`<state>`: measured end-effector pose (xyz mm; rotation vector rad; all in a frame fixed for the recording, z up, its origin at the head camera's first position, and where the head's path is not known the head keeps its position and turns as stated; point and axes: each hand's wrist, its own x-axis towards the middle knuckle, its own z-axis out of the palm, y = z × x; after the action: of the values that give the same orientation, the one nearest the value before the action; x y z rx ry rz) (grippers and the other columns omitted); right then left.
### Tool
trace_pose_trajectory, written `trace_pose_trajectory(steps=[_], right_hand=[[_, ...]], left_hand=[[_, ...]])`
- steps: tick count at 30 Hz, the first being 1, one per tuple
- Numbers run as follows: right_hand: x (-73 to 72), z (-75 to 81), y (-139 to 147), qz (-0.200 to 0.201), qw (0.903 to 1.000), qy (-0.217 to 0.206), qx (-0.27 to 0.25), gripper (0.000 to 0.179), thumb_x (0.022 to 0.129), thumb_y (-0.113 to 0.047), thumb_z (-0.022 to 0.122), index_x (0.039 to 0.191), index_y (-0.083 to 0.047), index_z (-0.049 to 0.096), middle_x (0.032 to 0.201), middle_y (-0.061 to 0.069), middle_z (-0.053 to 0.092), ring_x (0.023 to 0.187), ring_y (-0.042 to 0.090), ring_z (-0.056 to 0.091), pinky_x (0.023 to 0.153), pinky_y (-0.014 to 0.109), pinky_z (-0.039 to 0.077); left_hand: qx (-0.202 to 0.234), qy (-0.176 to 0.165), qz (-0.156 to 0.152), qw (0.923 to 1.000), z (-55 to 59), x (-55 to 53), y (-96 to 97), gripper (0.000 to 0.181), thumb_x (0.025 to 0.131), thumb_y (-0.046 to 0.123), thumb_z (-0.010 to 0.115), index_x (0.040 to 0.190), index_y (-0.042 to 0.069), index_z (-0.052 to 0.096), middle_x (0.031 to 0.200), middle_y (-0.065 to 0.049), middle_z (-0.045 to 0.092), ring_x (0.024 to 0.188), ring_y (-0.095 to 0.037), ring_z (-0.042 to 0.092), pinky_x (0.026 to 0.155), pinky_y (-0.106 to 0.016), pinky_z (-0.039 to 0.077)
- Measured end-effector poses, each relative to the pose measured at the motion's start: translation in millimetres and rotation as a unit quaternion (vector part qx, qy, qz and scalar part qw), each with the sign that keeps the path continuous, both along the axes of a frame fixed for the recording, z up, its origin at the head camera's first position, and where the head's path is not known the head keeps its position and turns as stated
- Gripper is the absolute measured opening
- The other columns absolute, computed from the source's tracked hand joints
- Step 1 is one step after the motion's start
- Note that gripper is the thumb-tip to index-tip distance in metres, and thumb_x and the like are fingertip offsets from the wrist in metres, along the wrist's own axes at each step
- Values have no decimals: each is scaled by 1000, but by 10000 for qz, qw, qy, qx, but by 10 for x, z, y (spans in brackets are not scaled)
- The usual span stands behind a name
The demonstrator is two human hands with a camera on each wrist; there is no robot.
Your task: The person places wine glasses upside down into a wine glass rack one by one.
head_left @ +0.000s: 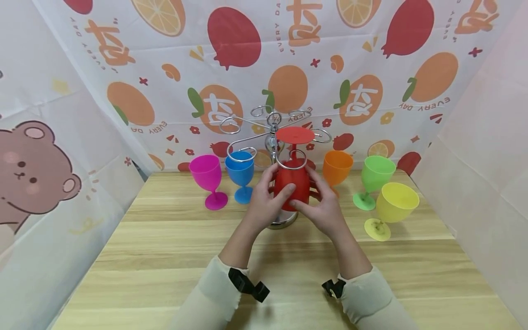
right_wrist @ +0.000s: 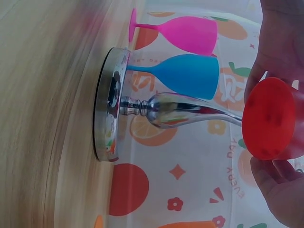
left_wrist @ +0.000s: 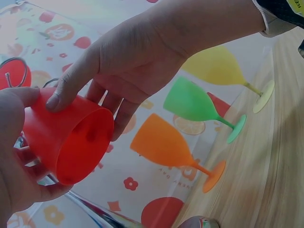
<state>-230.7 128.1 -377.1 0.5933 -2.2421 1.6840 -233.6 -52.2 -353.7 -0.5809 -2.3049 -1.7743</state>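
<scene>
A red plastic goblet [head_left: 294, 183] hangs upside down at a chrome wire rack [head_left: 274, 133], its stem inside one wire loop and its round foot above. My left hand [head_left: 265, 200] holds the bowl from the left, thumb on the near side. On the other side my right hand [head_left: 323, 207] grips the same bowl, both thumbs nearly meeting. In the left wrist view the goblet's open mouth [left_wrist: 86, 145] faces the camera between the hands. The right wrist view shows the mouth [right_wrist: 268, 118] beside the rack's curved chrome post [right_wrist: 175, 110].
Upright goblets stand around the rack: magenta [head_left: 206, 172] and blue [head_left: 240, 170] at left, orange [head_left: 337, 166], green [head_left: 377, 172] and yellow [head_left: 397, 202] at right. The rack's round base [head_left: 283, 221] rests on the wooden table [head_left: 173, 261]. Fruit-printed cloth [head_left: 247, 78] hangs behind.
</scene>
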Motion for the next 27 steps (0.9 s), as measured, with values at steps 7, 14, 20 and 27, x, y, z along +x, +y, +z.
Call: trace_pose_trajectory(steps=[7,14,20,27], right_hand=[[15,5,-35,33,10000,11,45,81,82,-19,81,150,-31,38,142,-3,49,124,22,50,97,51,52],[56,27,-77,57,9999,-8,118,80,82,-21,81,150,-32,39,143,-3,50,125,22,50,98,50,51],[79,14,-100,66,9998,-88,159,79,82,-22,81,150,-32,40,143,-4,50,126,21,50,98,48,52],[70,15,-118,111,9998,-2,152,79,82,-19,81,149,-32,40,143,-4,50,126,21,49,97,48,52]], left_hand=[[130,-83,5,9999,-19,14,-35,66,92,38,68,148,28,36,142,6,48,131,-18,44,99,-47,51],[317,-309,59,9990,-21,51,-65,67,92,32,69,150,27,35,142,4,49,131,-19,44,101,-50,48],[255,-582,129,9979,120,188,-76,64,93,22,68,149,23,36,143,-1,48,132,-21,43,104,-49,46],[183,-559,139,9982,175,240,-94,66,94,21,67,150,19,34,146,-5,46,135,-26,41,105,-50,46]])
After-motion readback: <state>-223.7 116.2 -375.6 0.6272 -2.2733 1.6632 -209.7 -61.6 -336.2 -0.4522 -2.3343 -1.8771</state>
